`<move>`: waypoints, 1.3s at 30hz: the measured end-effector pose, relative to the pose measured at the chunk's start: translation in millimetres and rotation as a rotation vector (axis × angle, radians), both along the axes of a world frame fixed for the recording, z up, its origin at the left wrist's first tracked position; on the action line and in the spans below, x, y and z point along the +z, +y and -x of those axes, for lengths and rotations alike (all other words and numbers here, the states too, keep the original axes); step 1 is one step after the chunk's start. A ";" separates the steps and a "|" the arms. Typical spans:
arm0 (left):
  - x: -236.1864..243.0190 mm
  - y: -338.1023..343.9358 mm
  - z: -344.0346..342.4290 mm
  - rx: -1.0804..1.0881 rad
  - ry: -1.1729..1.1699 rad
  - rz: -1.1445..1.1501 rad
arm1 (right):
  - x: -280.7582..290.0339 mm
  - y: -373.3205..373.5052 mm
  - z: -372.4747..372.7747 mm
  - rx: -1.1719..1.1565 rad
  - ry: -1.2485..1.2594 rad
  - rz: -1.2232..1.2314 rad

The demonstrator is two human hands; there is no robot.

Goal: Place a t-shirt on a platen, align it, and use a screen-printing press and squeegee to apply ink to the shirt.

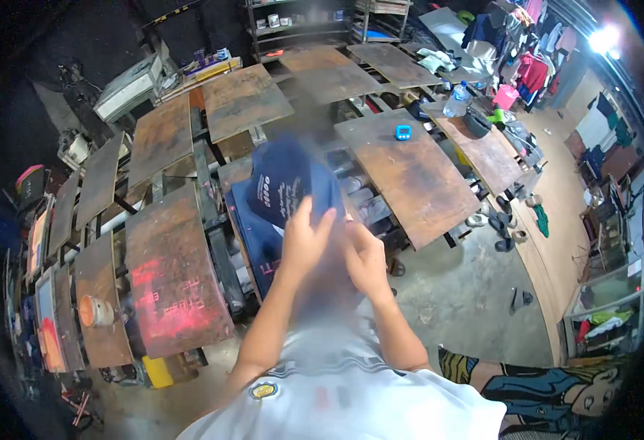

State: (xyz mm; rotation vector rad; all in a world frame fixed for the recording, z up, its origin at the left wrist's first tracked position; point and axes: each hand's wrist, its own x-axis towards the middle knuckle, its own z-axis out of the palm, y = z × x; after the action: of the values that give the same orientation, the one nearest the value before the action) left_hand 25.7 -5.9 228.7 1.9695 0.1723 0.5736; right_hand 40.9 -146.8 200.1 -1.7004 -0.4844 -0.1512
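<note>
Centrally, a dark blue cloth point(279, 187) with small white print hung bunched up before the person, just beyond both hands and over the near end of a row of boards. The left hand point(307, 240) lay against its near side, the fingers somewhat apart and pointing to the far side. To its right, just beside it but apart, the right hand point(366, 258) was curled at the cloth's right edge; a blur ran down the middle there, so whether either hand pinched the fabric could not be told. Beneath and to the left, more dark blue fabric point(243, 233) lay flat, with pinkish marks near its lower end.

On the left, a brown board point(175, 275) bore bright pink-red stains, and on a narrower board point(105, 268) farther left was a whitish tub point(98, 312) with orange on it. To the right, a small blue timer point(403, 133) rested on the far part of a wide brown board point(417, 183). Farther right, a clear bottle point(457, 100) stood near a dark bowl point(477, 122), with a pink bucket point(506, 97) beyond them. Sandals point(502, 220) lay on the floor at right, near a green cloth point(541, 220).
</note>
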 end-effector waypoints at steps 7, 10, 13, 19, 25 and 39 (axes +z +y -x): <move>-59.0 -8.0 -3.9 0.096 -0.034 0.234 | -5.1 -13.8 -38.9 0.270 0.160 0.157; -58.8 -11.7 1.4 0.202 -0.076 0.273 | -25.1 -8.4 -51.6 0.334 0.176 0.103; -64.9 -7.4 8.3 0.260 -0.109 0.336 | -17.5 2.4 -50.8 0.338 0.088 0.050; -67.3 0.8 19.0 0.330 -0.169 0.361 | -18.0 17.6 -54.0 0.448 0.071 0.031; -71.8 2.3 23.1 0.323 -0.168 0.331 | -22.2 20.3 -55.9 0.479 0.012 0.011; -74.2 7.4 10.2 0.362 -0.209 0.362 | -8.5 25.2 -59.7 0.460 0.030 0.103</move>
State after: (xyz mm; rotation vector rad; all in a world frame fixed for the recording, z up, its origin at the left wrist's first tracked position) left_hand 15.5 1.4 154.5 1.5233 0.4739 0.9099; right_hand 100.6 -121.6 191.6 -1.6430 -0.8577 0.2362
